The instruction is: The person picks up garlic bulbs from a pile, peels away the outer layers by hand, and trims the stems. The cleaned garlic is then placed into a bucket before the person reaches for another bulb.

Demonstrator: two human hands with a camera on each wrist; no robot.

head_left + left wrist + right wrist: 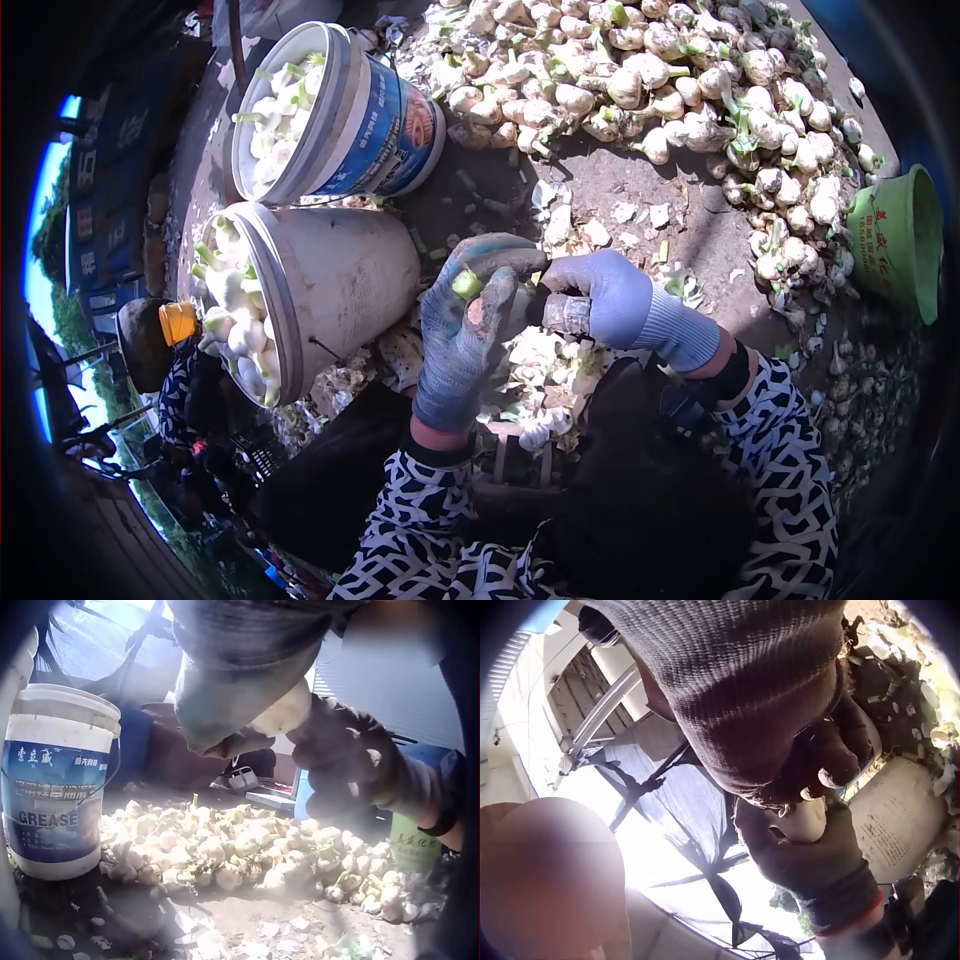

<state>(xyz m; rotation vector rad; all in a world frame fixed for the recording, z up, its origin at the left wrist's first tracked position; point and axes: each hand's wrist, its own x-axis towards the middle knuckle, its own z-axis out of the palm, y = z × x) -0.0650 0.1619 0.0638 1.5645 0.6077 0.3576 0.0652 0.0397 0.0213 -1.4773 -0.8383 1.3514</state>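
Observation:
My gloved left hand point(455, 330) grips a garlic bulb, whose green cut stem point(466, 285) pokes out between thumb and fingers. In the left wrist view the pale garlic bulb point(285, 712) shows between the two hands. My gloved right hand point(600, 300) meets it from the right, fingers curled, pinching at the bulb's side. From the right wrist view, the right fingertips point(838, 774) lie against the white garlic bulb point(806, 821), with the left hand point(802, 855) wrapped around it. Part of the bulb is hidden by the fingers.
A blue-and-white grease bucket point(370, 125) and a white bucket point(345, 280), tilted in view, hold trimmed garlic. Beyond the hands lies a large garlic heap point(640, 75). A green bucket point(895, 240) stands at right. Garlic skins point(545, 385) pile up below the hands.

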